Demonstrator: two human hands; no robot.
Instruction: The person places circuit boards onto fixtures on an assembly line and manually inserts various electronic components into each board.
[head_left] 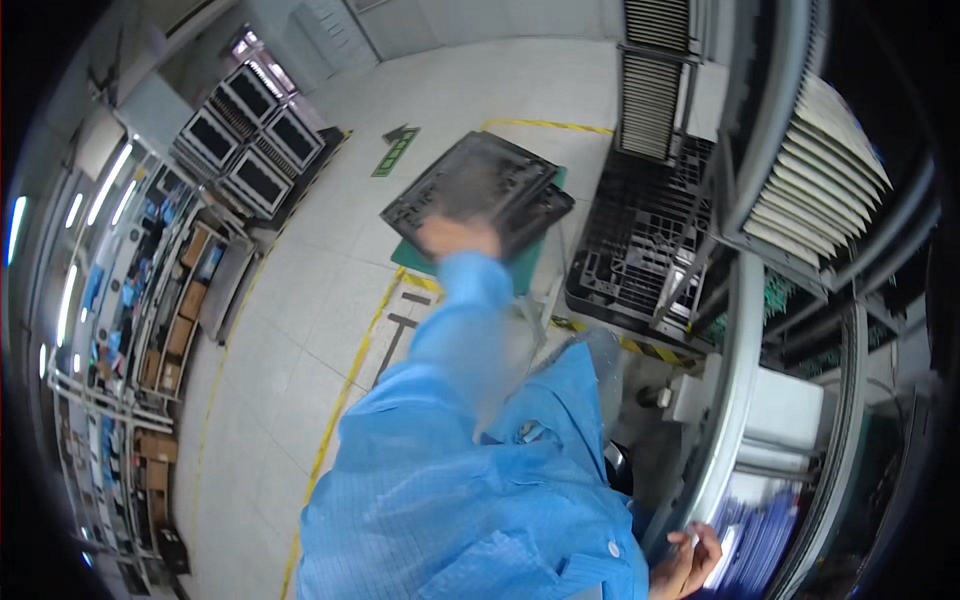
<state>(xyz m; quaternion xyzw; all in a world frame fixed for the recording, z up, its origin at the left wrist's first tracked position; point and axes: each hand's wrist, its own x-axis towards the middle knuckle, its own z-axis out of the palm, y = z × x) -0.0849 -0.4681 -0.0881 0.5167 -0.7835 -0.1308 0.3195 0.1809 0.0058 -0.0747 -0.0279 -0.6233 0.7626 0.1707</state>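
My left arm, in a blue sleeve, reaches forward to a stack of black flat trays [455, 185]. My left hand [458, 238] is at their near edge, smeared by motion, so its grip cannot be made out. The trays lie at an angle on a green-topped stand [525, 278]. Low at the right, my right hand [688, 562] hangs beside a rack post with its fingers loosely bent and apart, and nothing shows in it. Close to it stand several upright blue-purple sheets [755, 545], partly blurred.
Right of the trays lies a black slotted pallet [635, 235]. A metal rack [745, 330] with pale stacked boards [815, 180] rises along my right side. Yellow tape [345, 385] crosses the floor. Shelving [150, 330] and black-framed crates [250, 140] stand at left.
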